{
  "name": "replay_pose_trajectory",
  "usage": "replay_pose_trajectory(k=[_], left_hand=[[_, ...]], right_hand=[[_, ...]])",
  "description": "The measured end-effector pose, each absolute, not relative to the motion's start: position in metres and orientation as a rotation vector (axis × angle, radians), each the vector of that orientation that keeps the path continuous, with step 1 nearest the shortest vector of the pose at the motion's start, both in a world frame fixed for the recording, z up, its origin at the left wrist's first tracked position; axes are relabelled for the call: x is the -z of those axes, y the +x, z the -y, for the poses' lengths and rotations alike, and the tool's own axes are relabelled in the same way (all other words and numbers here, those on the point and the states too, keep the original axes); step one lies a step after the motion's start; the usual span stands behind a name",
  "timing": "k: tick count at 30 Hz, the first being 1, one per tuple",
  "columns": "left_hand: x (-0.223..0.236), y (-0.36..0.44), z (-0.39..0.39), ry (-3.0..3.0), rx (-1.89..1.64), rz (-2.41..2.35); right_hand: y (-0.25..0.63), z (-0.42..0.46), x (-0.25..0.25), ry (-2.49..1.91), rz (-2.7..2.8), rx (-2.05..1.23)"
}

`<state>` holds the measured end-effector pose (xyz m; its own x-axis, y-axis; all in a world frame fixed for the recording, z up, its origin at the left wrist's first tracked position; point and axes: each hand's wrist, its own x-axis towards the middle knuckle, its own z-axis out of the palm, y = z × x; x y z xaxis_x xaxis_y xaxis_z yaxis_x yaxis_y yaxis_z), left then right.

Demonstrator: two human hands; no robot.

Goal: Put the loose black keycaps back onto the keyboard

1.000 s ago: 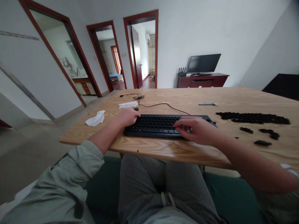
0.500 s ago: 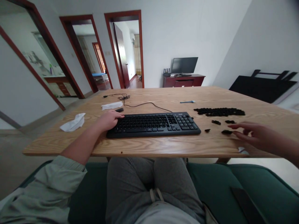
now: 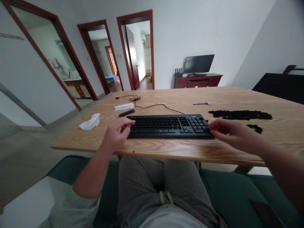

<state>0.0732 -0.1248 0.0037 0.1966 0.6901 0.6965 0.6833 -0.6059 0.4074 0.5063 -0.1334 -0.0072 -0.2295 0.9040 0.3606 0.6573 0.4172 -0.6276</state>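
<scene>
A black keyboard [image 3: 156, 131] lies on the wooden table in front of me, many dark keys missing their caps in its main block. My left hand [image 3: 117, 133] is at its left end, thumb and index finger curled round the corner. At the right end, beside the number pad, my right hand [image 3: 231, 131] has thumb and fingers pinched together; a small dark bit shows at the tips, too little to name. Loose black keycaps [image 3: 255, 128] lie just beyond my right hand, which hides others. A long bank of black keycaps [image 3: 241, 114] lies behind them.
A black bar [image 3: 126, 113] and two crumpled white tissues [image 3: 89, 122] lie at the left. The keyboard cable [image 3: 161, 104] runs to a coil at the back. A blue-handled brush [image 3: 201, 103] lies at the back right. The wooden table [image 3: 161, 148] ends near my lap.
My right hand has moved left from the loose keycaps to the keyboard's right end. My left hand has come down from the upper left corner, uncovering the black bar. The view has turned left.
</scene>
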Motion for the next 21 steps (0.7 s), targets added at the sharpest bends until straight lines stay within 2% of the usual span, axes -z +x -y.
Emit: replay_pose_trajectory(k=[3, 6, 9, 15, 21], left_hand=[[0.019, 0.110, 0.162, 2.427, -1.364, -1.118], [0.042, 0.146, 0.186, 2.446, -1.282, -0.966], [0.056, 0.166, 0.191, 2.398, -1.441, -0.997], [0.061, 0.163, 0.183, 2.442, -1.551, -1.006], [0.058, 0.158, 0.179, 2.342, -1.560, -1.147]], right_hand=[[0.442, 0.141, 0.011, -1.203, 2.027, -0.688], [0.384, 0.152, 0.026, -1.051, 1.994, -0.760], [0.348, 0.161, 0.039, -0.967, 1.786, -1.003], [0.341, 0.163, 0.043, -0.876, 1.574, -1.265], [0.348, 0.161, 0.046, -0.885, 1.624, -1.232]])
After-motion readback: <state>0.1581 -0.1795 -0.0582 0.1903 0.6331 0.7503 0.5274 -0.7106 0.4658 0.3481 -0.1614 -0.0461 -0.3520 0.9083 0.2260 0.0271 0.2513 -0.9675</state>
